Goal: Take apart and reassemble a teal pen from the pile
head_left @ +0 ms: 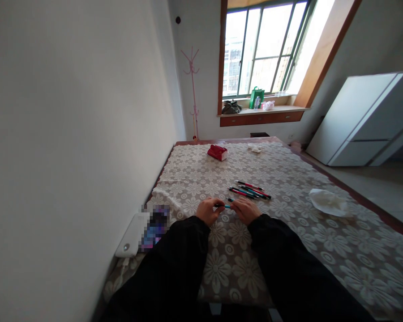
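Note:
Both hands are together over the flowered tablecloth (216, 264), with a slim blue-and-black pen (227, 206) held level between them. Fingers of my left hand (209, 212) pinch its dark end. My right hand (245, 210) has its fingers closed at the blue end, which they partly cover. Just beyond my hands lies a loose pile of pens (250, 192), several in red and black or blue and black. One more dark tip shows right behind my right fingers.
A red tissue pack (217, 152) lies toward the far edge, near a crumpled white scrap (254, 148). White plastic or paper (328, 202) sits at right. By the left wall are a white power bank (133, 235) with a cable and a pixelated phone-like object (155, 227).

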Motion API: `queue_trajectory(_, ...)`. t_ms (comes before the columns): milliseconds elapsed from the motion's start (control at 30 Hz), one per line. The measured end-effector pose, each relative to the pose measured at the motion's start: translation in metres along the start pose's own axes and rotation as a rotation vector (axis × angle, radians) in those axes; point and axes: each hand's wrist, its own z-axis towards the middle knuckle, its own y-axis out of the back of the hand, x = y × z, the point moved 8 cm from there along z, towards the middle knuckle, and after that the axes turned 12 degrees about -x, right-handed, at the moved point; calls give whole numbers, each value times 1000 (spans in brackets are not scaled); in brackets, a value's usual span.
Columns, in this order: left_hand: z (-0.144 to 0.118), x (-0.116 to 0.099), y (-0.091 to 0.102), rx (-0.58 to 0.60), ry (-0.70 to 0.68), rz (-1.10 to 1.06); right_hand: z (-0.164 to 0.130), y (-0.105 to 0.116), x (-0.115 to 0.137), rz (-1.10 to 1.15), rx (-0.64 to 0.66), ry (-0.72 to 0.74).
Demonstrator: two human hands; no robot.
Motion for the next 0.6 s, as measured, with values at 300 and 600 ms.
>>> queue_trajectory(300, 1, 1, 2, -19, 14, 2, 0, 1, -2, -7, -22, -17)
queue_trajectory(600, 1, 2, 5, -61, 53, -12, -1, -4, -6, -15, -13, -31)
